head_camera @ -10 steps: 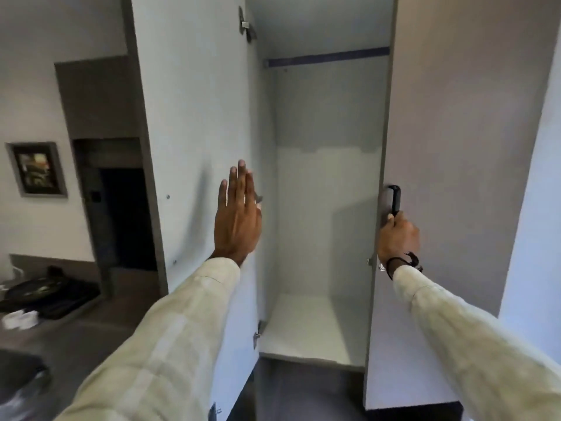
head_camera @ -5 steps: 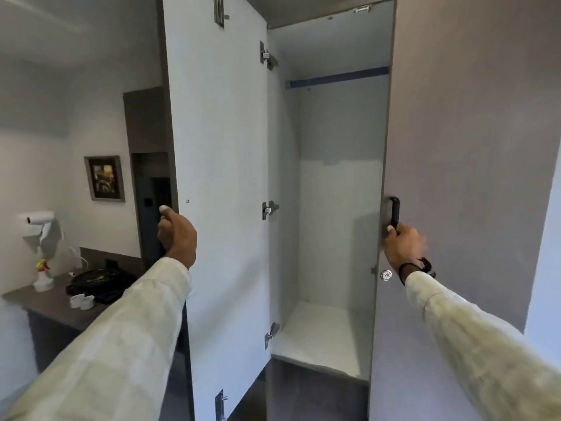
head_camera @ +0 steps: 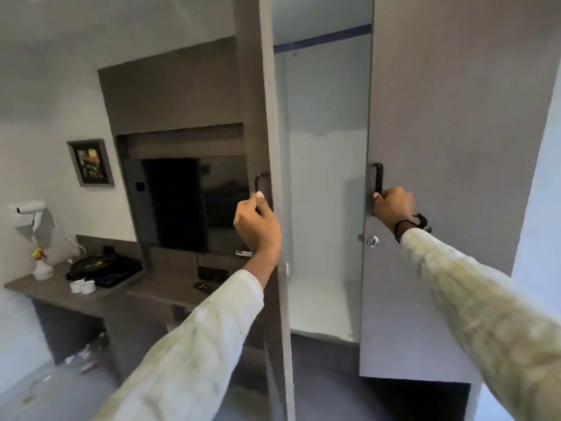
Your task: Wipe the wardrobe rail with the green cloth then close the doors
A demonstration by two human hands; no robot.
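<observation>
Wardrobe doors standing ajar, upright edges flanking the far gap: left door (head_camera: 258,117) edge-on, right door (head_camera: 455,147) angled. Left hand (head_camera: 258,226) grasping left handle (head_camera: 261,189), right hand (head_camera: 393,203) grasping right handle (head_camera: 378,179). Needing swinging together.

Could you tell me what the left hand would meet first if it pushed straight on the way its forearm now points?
Likely the left door itself: the left hand already grips its handle, so nothing lies between. Depth beyond the door is unclear.
</observation>
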